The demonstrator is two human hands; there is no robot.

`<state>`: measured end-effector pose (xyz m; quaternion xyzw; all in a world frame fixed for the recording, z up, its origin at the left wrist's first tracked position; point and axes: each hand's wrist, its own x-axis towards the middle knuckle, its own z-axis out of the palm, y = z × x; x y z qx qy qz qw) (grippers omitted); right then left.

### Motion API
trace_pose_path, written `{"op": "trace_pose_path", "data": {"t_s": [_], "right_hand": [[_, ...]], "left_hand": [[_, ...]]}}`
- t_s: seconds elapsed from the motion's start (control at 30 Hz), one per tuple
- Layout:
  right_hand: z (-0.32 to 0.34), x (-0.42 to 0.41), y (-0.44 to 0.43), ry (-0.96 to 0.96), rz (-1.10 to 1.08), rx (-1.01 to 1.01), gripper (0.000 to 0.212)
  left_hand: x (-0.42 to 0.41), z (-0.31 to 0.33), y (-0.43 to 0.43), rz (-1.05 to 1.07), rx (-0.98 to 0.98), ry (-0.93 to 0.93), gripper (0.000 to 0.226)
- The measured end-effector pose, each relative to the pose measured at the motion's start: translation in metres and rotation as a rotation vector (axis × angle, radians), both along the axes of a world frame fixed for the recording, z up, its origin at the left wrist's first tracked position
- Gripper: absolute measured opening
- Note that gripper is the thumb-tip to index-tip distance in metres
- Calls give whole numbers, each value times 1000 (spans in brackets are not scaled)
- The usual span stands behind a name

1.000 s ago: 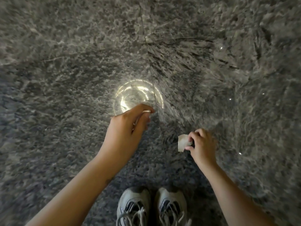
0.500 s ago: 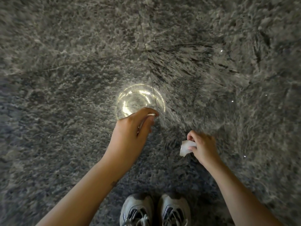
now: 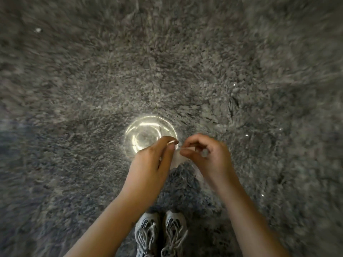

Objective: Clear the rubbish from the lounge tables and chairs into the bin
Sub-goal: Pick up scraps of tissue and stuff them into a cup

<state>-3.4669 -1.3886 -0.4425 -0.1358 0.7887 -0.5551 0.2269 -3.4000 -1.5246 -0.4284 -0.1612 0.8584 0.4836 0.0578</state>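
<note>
Grey speckled stone floor (image 3: 74, 89) all round. Centre frame, the left hand (image 3: 154, 162) pinches a clear round plastic cup (image 3: 146, 132) by its rim. The right hand (image 3: 206, 154), fingers curled, seemingly pinches a pale scrap (image 3: 175, 160). Best to steady the cup and release the scrap well inside it.

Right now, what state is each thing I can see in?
clear plastic cup: upright, held by its rim, looks empty.
left hand: pinching the cup's rim.
right hand: fingers curled, apparently pinching the white paper scrap.
white paper scrap: blurred, between the two hands.
grey laced trainers: side by side on the mottled grey stone floor.
</note>
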Motion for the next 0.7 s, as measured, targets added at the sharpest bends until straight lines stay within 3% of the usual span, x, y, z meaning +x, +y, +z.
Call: {"op": "trace_pose_path", "data": {"t_s": [0.27, 0.4, 0.6, 0.7], "right_hand": [[186, -35, -34, -14, 35, -112, 14], [269, -52, -62, -32, 106, -190, 33], [369, -91, -145, 2, 251, -259, 38], [401, -109, -202, 3, 325, -317, 36]], "left_hand": [[-22, 192, -12, 77, 109, 99, 34], [-31, 279, -42, 92, 69, 147, 29], [-48, 376, -112, 169, 24, 171, 40], [-61, 403, -161, 247, -51, 185, 21]]}}
